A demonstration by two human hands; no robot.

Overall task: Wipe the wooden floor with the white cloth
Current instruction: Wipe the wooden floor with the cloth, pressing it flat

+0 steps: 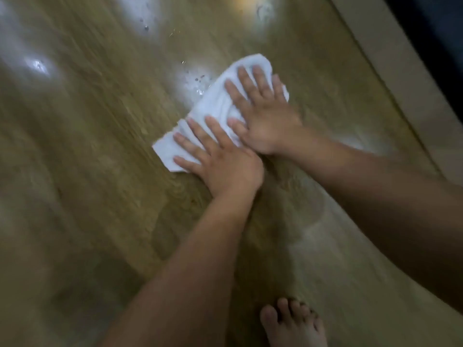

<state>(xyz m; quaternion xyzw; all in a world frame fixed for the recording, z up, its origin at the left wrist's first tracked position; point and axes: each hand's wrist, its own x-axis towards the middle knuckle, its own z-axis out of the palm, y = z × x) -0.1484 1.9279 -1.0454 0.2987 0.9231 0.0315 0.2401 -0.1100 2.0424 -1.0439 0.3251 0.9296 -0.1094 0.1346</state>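
foot: we see one bare foot (295,324) at the bottom edge, toes pointing up-frame.
drops: small shiny drops (198,82) in a pale patch mid-frame, a few more near the top.
glare: white glare patch (37,66) at left.
strip: beige strip (390,71) running diagonally at right; we can't tell what it is.
dark area: dark area (441,28) in the top right corner, beyond the strip.

At mid-frame the cloth (215,106) lies on the floor (100,159), the left hand (223,161) on its lower-left end, the right hand (265,118) on its upper-right end; a foot (293,321) stands at the bottom edge.
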